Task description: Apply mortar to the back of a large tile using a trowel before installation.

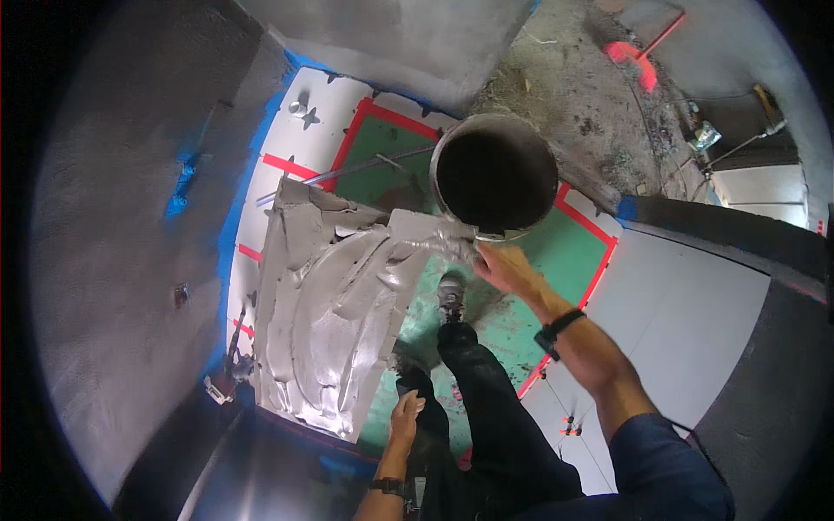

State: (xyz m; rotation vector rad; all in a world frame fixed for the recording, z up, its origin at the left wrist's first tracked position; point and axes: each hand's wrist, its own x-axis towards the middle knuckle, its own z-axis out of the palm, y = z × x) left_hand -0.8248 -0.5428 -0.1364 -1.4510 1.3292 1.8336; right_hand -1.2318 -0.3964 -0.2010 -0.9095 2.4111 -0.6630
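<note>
My right hand (506, 267) is closed around the handle of a flat trowel (434, 227), its blade smeared with wet grey mortar. The blade is over the upper right edge of a large panel, beside the bucket (546, 161). Thick mortar (326, 317) covers this panel in curved ridges and swirls. Dark shadow hides most of the bucket's inside. Lower down, my left hand (406, 415) is at my leg with its fingers curled in, and nothing shows in it. My shoe (451, 293) stands on the green floor covering (504, 326).
Red tape (595, 227) borders the green covering. A metal bar (369, 163) lies beyond the panel, and a small round container (298, 109) sits on the white surface. Pale panels (660, 304) lie at right. A pink broom (645, 62) is on the rough floor at the upper right.
</note>
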